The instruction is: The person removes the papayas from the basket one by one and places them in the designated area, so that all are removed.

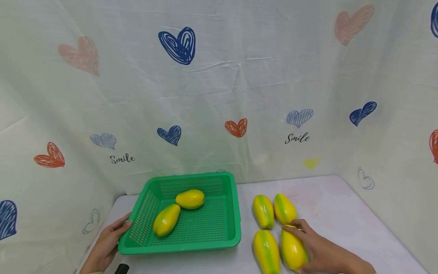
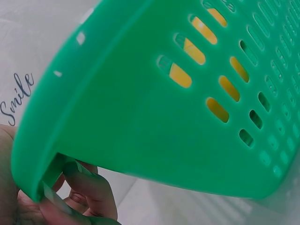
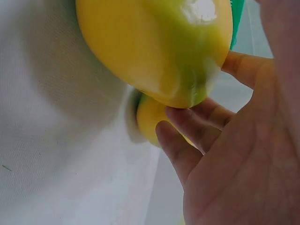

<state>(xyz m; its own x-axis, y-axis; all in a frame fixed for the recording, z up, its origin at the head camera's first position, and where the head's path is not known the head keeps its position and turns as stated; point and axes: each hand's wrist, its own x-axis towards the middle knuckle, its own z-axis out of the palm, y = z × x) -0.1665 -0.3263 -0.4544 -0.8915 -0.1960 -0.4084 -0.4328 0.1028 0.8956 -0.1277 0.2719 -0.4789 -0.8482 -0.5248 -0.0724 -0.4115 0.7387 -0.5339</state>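
Currently, the right hand [image 1: 318, 243] is grasping the near-right fruit [image 1: 292, 249], a yellow papaya-like piece lying on the white table [image 1: 318, 205]; its fingers are bending over the far end while the thumb is resting by the near end. Firmness of that hold: cannot tell. Two more fruits [image 1: 263, 211] are sitting side by side just behind, and another fruit [image 1: 266, 251] is lying just left of the grasped one. Meanwhile the left hand [image 1: 107, 243] is gripping the left side of the green basket [image 1: 179, 249], in which a pair of fruits [image 1: 167, 220] is lying toward the left. Step in hand, as judged: taking hold of one fruit while steadying the basket. Next move is probably calling for a secure wrap of thumb and fingers, then a straight lift so that the neighbours are not being nudged. Comparing views: the left wrist camera is showing fingertips hooking under the basket rim, which the head camera is missing, with yellow showing through the slots. The right wrist camera is revealing a green patch on the grasped fruit, whereas the head camera is showing its mostly yellow top and giving the whole layout.
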